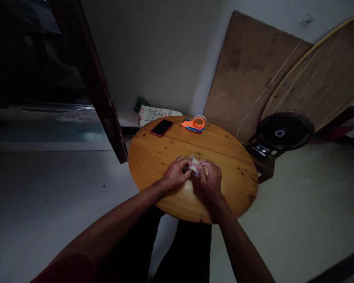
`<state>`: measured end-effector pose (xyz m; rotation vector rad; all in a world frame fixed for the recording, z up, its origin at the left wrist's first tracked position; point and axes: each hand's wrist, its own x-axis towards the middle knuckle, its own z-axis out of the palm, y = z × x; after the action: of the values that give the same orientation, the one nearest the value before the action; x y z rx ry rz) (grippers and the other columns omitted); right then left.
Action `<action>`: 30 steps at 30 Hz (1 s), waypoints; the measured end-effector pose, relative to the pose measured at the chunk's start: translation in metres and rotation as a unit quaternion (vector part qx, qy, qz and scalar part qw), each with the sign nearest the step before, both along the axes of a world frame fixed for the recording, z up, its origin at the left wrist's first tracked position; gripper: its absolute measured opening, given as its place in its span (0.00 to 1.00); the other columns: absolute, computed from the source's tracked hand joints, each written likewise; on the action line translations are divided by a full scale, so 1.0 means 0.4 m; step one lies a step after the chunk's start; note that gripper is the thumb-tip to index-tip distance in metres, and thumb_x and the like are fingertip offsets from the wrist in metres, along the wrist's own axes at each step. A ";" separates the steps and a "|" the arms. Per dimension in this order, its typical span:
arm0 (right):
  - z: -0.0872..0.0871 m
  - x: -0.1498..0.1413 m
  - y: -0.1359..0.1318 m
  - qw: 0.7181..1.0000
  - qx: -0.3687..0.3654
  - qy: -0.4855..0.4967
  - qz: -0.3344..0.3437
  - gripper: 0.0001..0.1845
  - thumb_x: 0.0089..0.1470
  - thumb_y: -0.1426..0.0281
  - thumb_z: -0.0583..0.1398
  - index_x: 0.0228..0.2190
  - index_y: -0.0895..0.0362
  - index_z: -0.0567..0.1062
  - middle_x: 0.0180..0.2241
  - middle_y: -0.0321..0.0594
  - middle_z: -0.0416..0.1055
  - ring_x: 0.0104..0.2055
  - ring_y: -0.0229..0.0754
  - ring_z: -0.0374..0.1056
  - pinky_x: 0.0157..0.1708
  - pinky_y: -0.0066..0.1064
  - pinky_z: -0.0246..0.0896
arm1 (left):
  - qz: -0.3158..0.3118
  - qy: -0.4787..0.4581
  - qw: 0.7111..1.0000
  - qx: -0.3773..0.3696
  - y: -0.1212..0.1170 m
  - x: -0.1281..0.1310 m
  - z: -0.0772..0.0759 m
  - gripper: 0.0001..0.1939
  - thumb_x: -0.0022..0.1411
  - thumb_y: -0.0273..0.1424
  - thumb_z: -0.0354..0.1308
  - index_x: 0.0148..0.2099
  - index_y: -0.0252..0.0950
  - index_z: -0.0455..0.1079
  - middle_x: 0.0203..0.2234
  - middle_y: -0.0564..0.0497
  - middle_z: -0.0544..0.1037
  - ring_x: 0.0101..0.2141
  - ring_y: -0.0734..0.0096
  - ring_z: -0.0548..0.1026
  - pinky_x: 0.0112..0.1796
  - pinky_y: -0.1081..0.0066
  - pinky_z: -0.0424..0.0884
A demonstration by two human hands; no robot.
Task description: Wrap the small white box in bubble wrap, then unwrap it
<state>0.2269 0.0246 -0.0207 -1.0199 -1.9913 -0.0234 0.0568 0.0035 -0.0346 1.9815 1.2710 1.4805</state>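
Note:
A small clear plastic packet [195, 166] with pinkish-red marks is held between my two hands, low over the round wooden table [147, 165]. My left hand [178, 172] pinches its left side with thumb and fingers. On the right side, the fingertips of my right hand [211, 176] close on its edge. What is inside the packet is too small to make out. Beyond my hands, an orange and blue tape dispenser [194, 124] lies near the table's far edge. To its left rests a phone [162, 127] with a dark screen and red rim.
Behind the table stand a wall and a leaning brown board [233, 74]. A black round fan-like device [286, 131] sits at the right, with a thin cord running up the wall. A dark door frame [91, 74] rises at the left. A printed sack [156, 113] lies behind the table.

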 end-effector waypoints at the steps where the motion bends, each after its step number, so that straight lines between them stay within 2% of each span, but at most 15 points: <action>1: -0.002 0.001 0.000 1.000 -0.002 0.004 -0.003 0.08 0.61 0.70 0.52 0.35 0.55 0.71 0.38 0.41 0.76 0.42 0.44 0.69 0.45 0.38 0.55 | 0.000 -0.002 1.000 0.002 0.000 0.000 -0.001 0.11 0.55 0.24 0.58 0.41 0.38 0.69 0.40 0.50 0.74 0.43 0.66 0.72 0.45 0.67 0.69; 11: -0.002 0.003 -0.003 1.000 -0.027 0.014 0.000 0.11 0.63 0.68 0.49 0.38 0.55 0.71 0.39 0.42 0.75 0.43 0.44 0.69 0.46 0.39 0.56 | -0.024 0.024 0.999 -0.012 -0.009 0.001 0.008 0.17 0.58 0.24 0.57 0.49 0.41 0.74 0.44 0.48 0.71 0.48 0.66 0.70 0.50 0.66 0.68; 15: -0.001 -0.001 -0.006 0.999 -0.027 0.017 0.008 0.11 0.60 0.64 0.54 0.41 0.55 0.71 0.39 0.43 0.75 0.43 0.46 0.69 0.47 0.40 0.57 | -0.024 0.042 0.999 -0.025 -0.014 -0.001 0.016 0.21 0.58 0.25 0.57 0.53 0.45 0.73 0.44 0.49 0.70 0.48 0.65 0.69 0.51 0.66 0.68; 18: -0.006 -0.005 -0.005 1.000 -0.028 0.012 -0.004 0.17 0.55 0.63 0.58 0.46 0.55 0.70 0.42 0.45 0.74 0.45 0.50 0.68 0.46 0.42 0.57 | -0.029 0.055 0.997 -0.035 -0.020 -0.001 0.023 0.22 0.59 0.26 0.56 0.56 0.48 0.71 0.44 0.50 0.69 0.48 0.65 0.69 0.51 0.66 0.68; 21: -0.009 -0.006 -0.002 0.999 -0.041 0.024 -0.014 0.19 0.56 0.64 0.58 0.48 0.56 0.69 0.42 0.46 0.74 0.44 0.49 0.68 0.45 0.41 0.58 | -0.037 0.064 0.997 -0.039 -0.024 0.000 0.028 0.24 0.60 0.26 0.55 0.57 0.49 0.69 0.45 0.50 0.68 0.49 0.65 0.68 0.52 0.66 0.67; 26: 0.002 -0.001 -0.001 0.998 -0.056 -0.003 0.004 0.11 0.60 0.64 0.54 0.40 0.55 0.73 0.40 0.42 0.74 0.44 0.47 0.68 0.45 0.39 0.56 | -0.040 0.073 0.996 -0.025 -0.027 -0.002 0.029 0.26 0.58 0.24 0.56 0.58 0.47 0.69 0.46 0.49 0.67 0.50 0.64 0.67 0.53 0.64 0.67; 30: 0.010 0.003 -0.001 0.999 -0.051 0.009 -0.004 0.12 0.62 0.66 0.51 0.35 0.55 0.74 0.35 0.40 0.75 0.40 0.44 0.68 0.44 0.38 0.55 | -0.038 0.100 0.994 -0.007 -0.027 -0.004 0.030 0.26 0.59 0.26 0.56 0.60 0.45 0.67 0.46 0.47 0.68 0.48 0.63 0.68 0.51 0.64 0.67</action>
<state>0.2283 0.0241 -0.0167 -1.0885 -1.9897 0.0836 0.0554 -0.0072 -0.0228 2.1872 1.2645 1.2614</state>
